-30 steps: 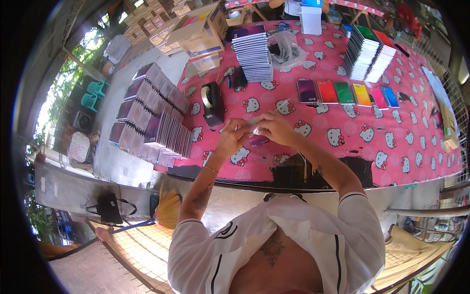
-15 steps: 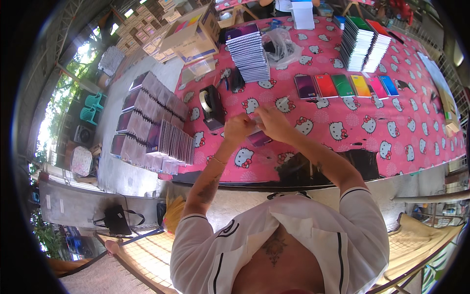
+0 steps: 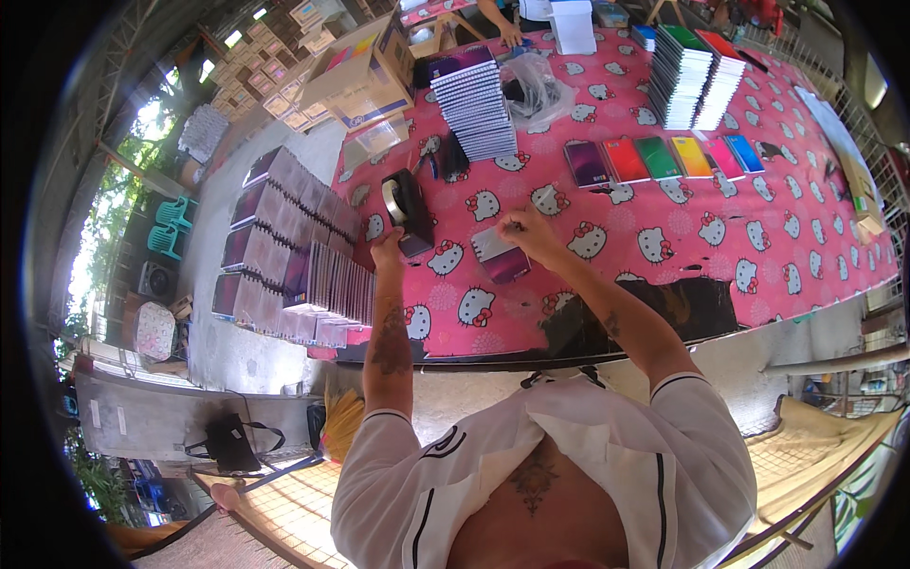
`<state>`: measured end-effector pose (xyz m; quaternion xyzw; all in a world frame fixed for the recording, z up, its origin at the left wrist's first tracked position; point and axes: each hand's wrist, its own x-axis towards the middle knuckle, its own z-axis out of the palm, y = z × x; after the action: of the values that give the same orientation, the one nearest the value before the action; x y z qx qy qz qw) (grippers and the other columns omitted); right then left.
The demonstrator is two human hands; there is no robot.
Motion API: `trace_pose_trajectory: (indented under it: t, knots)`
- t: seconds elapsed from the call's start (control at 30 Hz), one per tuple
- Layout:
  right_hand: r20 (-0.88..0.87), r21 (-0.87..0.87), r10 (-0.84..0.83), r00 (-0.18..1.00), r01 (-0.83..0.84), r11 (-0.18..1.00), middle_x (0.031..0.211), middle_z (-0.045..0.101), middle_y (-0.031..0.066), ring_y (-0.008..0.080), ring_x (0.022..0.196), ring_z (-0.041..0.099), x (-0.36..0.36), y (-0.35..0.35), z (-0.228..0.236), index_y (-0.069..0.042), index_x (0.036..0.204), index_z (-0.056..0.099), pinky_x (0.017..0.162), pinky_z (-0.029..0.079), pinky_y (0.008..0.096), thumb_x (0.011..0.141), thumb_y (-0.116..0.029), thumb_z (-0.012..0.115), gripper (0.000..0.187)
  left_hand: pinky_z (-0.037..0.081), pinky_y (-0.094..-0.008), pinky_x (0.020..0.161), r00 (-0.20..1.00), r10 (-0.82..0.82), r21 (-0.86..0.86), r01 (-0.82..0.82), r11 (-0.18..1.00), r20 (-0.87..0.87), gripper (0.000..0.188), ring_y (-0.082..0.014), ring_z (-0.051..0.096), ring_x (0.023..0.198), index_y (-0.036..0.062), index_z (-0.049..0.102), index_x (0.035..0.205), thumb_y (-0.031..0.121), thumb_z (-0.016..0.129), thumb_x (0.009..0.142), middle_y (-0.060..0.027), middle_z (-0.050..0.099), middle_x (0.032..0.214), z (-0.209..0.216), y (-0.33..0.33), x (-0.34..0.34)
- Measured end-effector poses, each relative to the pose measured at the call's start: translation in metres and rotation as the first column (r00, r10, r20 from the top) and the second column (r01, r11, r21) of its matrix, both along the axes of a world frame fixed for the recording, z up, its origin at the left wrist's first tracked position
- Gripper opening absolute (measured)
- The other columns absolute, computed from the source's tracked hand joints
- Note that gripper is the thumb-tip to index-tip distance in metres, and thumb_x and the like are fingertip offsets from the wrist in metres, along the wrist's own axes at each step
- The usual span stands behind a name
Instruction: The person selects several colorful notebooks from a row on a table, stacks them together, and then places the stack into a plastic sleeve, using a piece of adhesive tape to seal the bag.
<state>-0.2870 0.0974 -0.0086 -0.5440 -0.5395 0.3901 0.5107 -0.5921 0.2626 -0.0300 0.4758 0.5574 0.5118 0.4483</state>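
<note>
A small purple notebook (image 3: 505, 266) lies on the pink table in front of me, with a pale, clear-looking cover over its far part. My right hand (image 3: 533, 237) is closed at the notebook's far right edge; whatever its fingers pinch is hidden. To the left stands a black tape dispenser (image 3: 413, 211) with a roll of clear tape. My left hand (image 3: 387, 250) is closed at the dispenser's near end, fingertips against it. Left of that hand, several stacks of spiral notebooks (image 3: 332, 280) stand along the table's edge, some in clear plastic.
A tall notebook stack (image 3: 474, 104) rises beyond the dispenser, beside a clear plastic bag (image 3: 540, 90). Notebooks in several colours form a row (image 3: 654, 159), with taller stacks (image 3: 684, 81) behind. An open carton (image 3: 365, 81) sits far left. Another person's hand (image 3: 512, 36) rests at the far edge.
My left hand has left the notebook and moved left to the tape dispenser. My right hand stays by the notebook, now more exposed. Another person's hand has come onto the far edge.
</note>
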Motion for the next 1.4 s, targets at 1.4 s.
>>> trace_pose_trajectory:
  t: [1.4]
  knots:
    - [-0.984, -0.168, -0.101, 0.146, -0.579, 0.798, 0.125, 0.061, 0.0150, 0.0262, 0.108, 0.065, -0.071, -0.093, -0.062, -0.006, 0.131, 0.053, 0.086, 0.056, 0.0413, 0.096, -0.031, 0.065, 0.044, 0.051, -0.0493, 0.087, 0.277, -0.299, -0.004, 0.728, 0.686, -0.913, 0.082, -0.0362, 0.061, 0.105, -0.0018, 0.049, 0.123, 0.041, 0.088, 0.065, -0.0200, 0.060, 0.116, 0.115, -0.139, 0.135]
